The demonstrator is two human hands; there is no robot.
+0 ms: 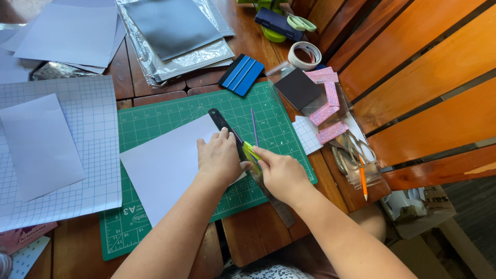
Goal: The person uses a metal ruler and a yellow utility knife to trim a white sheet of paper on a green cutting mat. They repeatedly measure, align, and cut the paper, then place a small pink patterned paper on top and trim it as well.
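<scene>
My left hand (221, 157) presses flat on a pale lavender sheet (165, 165) and on a dark metal ruler (227, 129) laid along the sheet's right edge, over a green cutting mat (155, 119). Gripping a yellow-green craft knife (251, 153), my right hand (281, 174) sets its tip against the ruler just right of my left thumb. A thin purple stick (253, 125) lies on the mat beyond the knife.
A blue squeegee (241, 75), tape roll (304, 55), pink glitter blocks (326, 111), a black square (298, 88), scissors (356, 150) and an orange pencil (363, 181) lie right of the mat. Gridded backing paper (77, 150) and silver sheets (175, 36) lie left and behind. Wooden chair slats (423, 77) stand at right.
</scene>
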